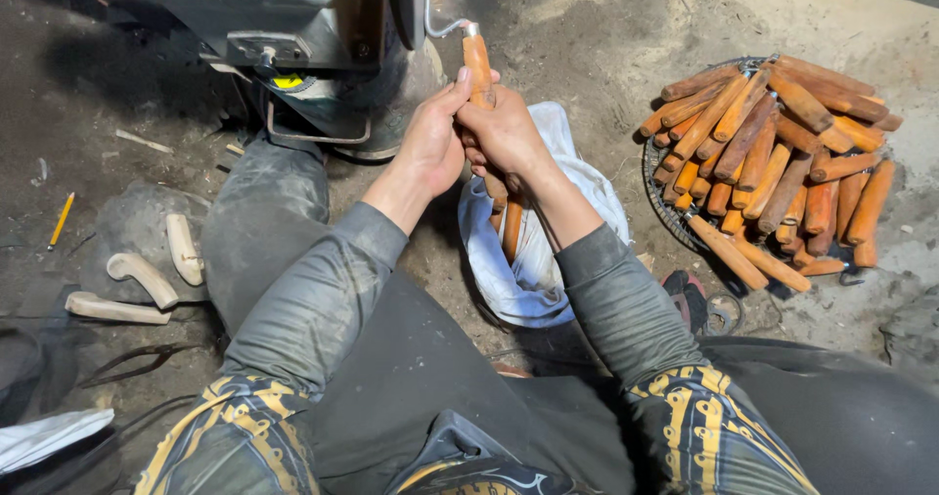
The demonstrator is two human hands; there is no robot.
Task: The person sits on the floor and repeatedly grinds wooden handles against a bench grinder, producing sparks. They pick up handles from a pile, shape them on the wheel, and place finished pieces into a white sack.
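Note:
Both hands grip one orange wooden-handled tool (pixel 478 68) and hold it up toward a bench grinder (pixel 323 25). Its curved metal blade (pixel 442 27) meets the wheel at the top, where small sparks fly. My left hand (pixel 430 143) wraps the handle from the left. My right hand (pixel 506 133) clasps it from the right, just below the metal collar. Under my hands lies a white cloth bag (pixel 543 250) with a few more orange handles (pixel 512 223) sticking out of it.
A round wire basket (pixel 663 206) at the right is heaped with several orange wooden-handled tools (pixel 773 162). Three pale unfinished wooden handles (pixel 147 275) and a yellow pencil (pixel 61 219) lie on the dirty floor at the left. My knees fill the foreground.

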